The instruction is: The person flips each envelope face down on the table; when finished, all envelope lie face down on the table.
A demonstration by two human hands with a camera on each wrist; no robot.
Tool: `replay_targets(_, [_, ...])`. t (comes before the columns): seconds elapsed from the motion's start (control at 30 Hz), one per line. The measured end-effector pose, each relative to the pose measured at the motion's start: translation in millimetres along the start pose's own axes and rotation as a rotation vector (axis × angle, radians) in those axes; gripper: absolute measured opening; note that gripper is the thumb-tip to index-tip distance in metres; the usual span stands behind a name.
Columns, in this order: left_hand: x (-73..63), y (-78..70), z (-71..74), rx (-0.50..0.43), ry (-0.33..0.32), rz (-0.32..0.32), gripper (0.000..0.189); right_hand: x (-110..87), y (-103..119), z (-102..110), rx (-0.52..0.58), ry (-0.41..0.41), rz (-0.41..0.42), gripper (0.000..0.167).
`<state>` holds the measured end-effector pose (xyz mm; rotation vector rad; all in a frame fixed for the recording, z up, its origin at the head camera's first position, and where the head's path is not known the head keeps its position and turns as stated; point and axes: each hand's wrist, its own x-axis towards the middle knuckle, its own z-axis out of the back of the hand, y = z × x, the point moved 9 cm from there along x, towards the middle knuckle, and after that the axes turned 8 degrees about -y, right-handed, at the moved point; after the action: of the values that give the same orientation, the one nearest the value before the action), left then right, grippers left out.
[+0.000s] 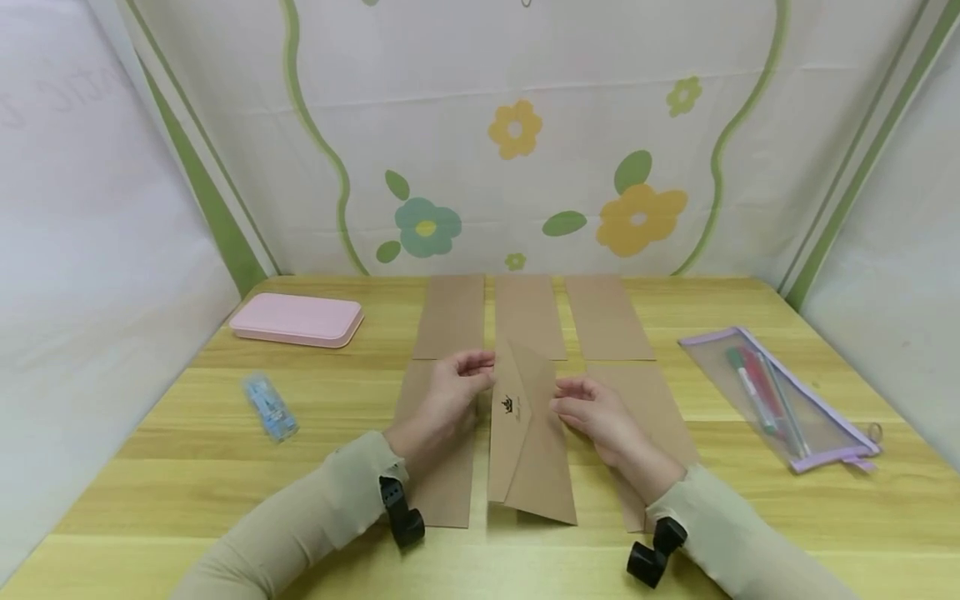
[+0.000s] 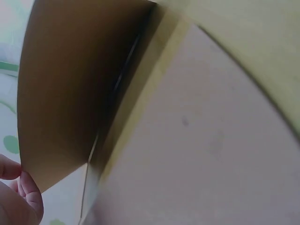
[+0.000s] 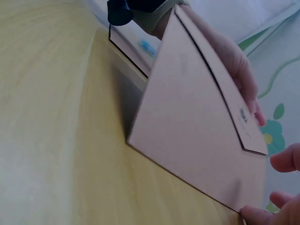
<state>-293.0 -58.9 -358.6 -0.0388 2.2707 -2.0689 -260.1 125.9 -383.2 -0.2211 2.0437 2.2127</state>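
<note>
A brown kraft envelope (image 1: pixel 536 467) with a pointed flap stands tilted over the middle of the table in the head view. Its flap bears a small black crown print (image 1: pixel 507 405). My left hand (image 1: pixel 450 392) pinches its left edge; in the left wrist view those fingertips (image 2: pixel 30 192) meet at the edge of the brown paper. At the right edge my right hand (image 1: pixel 600 412) holds it with thumb and fingers, and the right wrist view shows a fingertip (image 3: pixel 255 215) on its border. Flat brown envelopes (image 1: pixel 435 492) lie partly under both forearms.
Three more brown envelopes (image 1: pixel 528 317) lie in a row at the back. To the left are a pink case (image 1: pixel 296 319) and a small blue packet (image 1: pixel 270 407). A purple-edged mesh pouch (image 1: pixel 712 354) with pens lies to the right. A flowered curtain (image 1: pixel 465 100) hangs behind the table.
</note>
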Motion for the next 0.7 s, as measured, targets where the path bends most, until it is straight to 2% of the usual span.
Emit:
replay_targets(0.13, [-0.8, -7.4, 0.6, -0.049, -0.016, -0.008, 0.038, 1.2, -1, -7, 0.041, -0.006, -0.005, 0.047])
replay_targets(0.3, [-3.0, -17.4, 0.4, -0.025, -0.011, -0.026, 0.037, 0.1, -2, -15, 0.062, 0.006, 0.001, 0.046])
replay_targets(0.47, [-3.6, -26.4, -0.6, 0.015, 0.002, -0.073, 0.035, 0.6, -2, -23, 0.074, -0.005, 0.012, 0.043])
replay_targets(0.7, [-4.3, -32.5, -5.5, -0.004, 0.013, -0.066, 0.038, 1.4, -4, -35, 0.088, -0.033, 0.012, 0.037])
